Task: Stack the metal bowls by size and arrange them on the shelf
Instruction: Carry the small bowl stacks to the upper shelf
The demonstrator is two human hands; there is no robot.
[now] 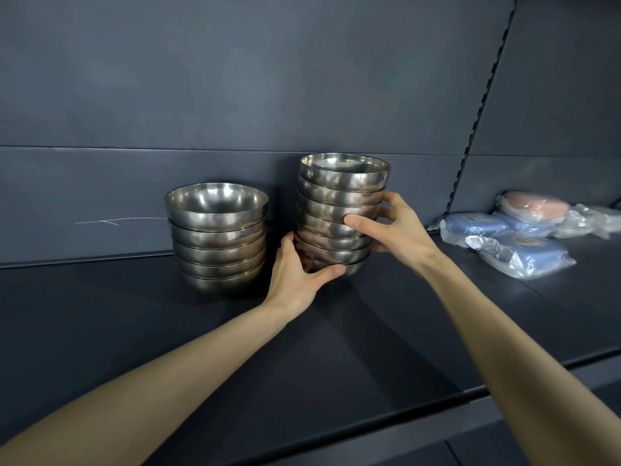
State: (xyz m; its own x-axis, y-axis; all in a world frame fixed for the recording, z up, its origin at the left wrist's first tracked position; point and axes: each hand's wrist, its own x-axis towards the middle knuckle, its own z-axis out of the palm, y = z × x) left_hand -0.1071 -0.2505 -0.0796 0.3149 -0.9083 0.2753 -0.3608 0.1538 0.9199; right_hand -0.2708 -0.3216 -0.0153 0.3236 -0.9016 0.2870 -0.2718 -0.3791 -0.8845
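Both grips hold the taller stack of small metal bowls [339,203], which stands between them with its long axis vertical. The left grip [295,274] pinches the lowest bowls, thumb across the front, fingers hidden behind. The right grip [393,230] clasps the stack at mid-height, thumb on the front. Just left of the left grip sits the shorter stack of wider bowls [218,243] on the shelf [336,348]. Whether the held stack's base touches the shelf I cannot tell. Setting it down likely means keeping it plumb and clear of that neighbour. Plastic-wrapped packets [517,250] lie well right of the right grip.
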